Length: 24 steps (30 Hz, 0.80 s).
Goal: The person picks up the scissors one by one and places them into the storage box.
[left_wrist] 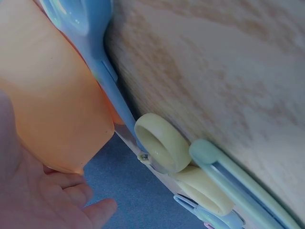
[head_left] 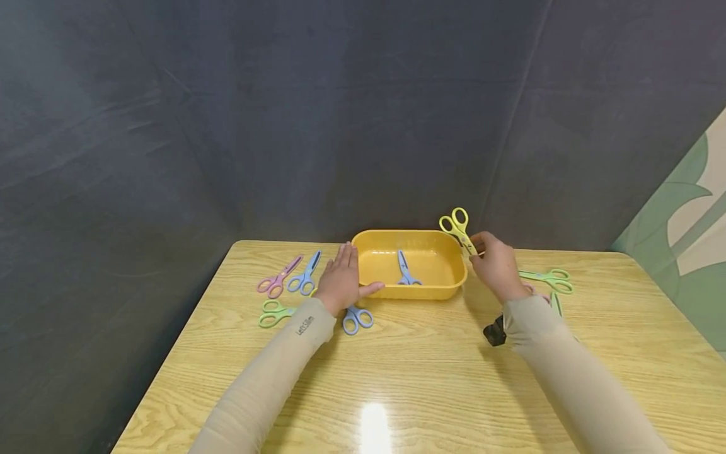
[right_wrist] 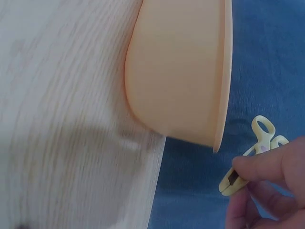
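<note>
The right hand (head_left: 495,263) pinches yellow scissors (head_left: 457,229) at the tray (head_left: 409,291) rim; the left hand (head_left: 342,279), its grip released, rests flat against the tray's side.

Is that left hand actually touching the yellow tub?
Touching. The head view shows the left hand laid flat against the yellow tub's left end, its thumb running along the front wall with no gap.
</note>
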Motion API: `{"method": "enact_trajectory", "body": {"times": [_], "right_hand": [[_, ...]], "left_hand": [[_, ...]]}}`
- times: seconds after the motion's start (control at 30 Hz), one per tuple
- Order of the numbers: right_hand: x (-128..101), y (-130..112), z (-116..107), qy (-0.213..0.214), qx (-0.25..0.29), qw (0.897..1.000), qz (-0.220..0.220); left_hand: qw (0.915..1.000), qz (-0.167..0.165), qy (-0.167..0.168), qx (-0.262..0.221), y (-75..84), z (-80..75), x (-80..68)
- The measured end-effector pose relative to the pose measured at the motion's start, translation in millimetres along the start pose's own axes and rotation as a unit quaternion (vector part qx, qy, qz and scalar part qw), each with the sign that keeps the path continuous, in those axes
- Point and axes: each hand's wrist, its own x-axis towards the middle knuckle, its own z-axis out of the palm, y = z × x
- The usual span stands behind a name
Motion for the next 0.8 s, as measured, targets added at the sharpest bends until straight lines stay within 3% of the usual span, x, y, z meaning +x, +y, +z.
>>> {"method": "enact_trajectory", "body": {"times": [0.3, 0.8], "right_hand": [[3, -10, 15, -0.003, 0.018, 1.0, -0.021], [5, -22, 39, -0.044, 0.015, 0.999, -0.011]], "left_hand": [[1.0, 0.0, 0.002, -0.009, -0.2, -1.3, -0.9], [1.0, 0.004, 0.005, -0.001, -2.2, 3.7, 1.6]]}}
